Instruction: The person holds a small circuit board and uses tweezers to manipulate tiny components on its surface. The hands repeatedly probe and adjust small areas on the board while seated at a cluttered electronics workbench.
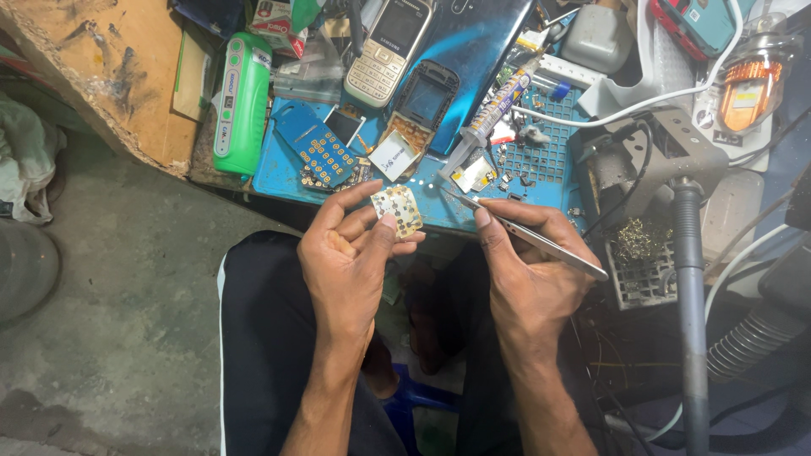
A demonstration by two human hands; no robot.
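My left hand [348,253] holds a small white and gold keypad sheet [397,208] between thumb and fingers, just in front of the blue work mat [283,173]. My right hand [528,274] grips metal tweezers [532,236], whose tip points left toward the sheet and stops just short of it. Both hands hover over my lap, at the near edge of the mat.
On the mat lie a blue circuit board [325,154], a black phone frame [425,95], a syringe of paste [490,118] and small loose parts. A silver keypad phone [389,49] and a green device [241,101] lie behind. A cluttered stand with cables [667,160] is at right.
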